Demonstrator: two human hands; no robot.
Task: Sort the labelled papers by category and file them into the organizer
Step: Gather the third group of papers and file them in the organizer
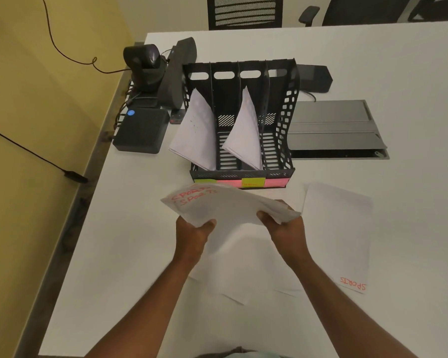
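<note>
Black webcam (pixel 142 65), speaker bar (pixel 177 73) and small black box (pixel 141 130) on the white desk (pixel 398 60); mesh chair (pixel 245 11) behind.

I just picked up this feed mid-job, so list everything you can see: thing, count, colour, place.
organizer: one, black, four slots, table centre
filed papers: two white batches, first and third slots from left
sticky labels: several, yellow, green and pink, organizer front edge
held papers: one white bundle, red SPORTS lettering, in front of organizer
loose sheet: one, white, red SPORTS, right of hands
papers under hands: white, count unclear
camera: one, black, far left
small box: one, black, left edge
flat panel: grey, right of organizer
table: white
hands: left, right, gripping held papers
</note>
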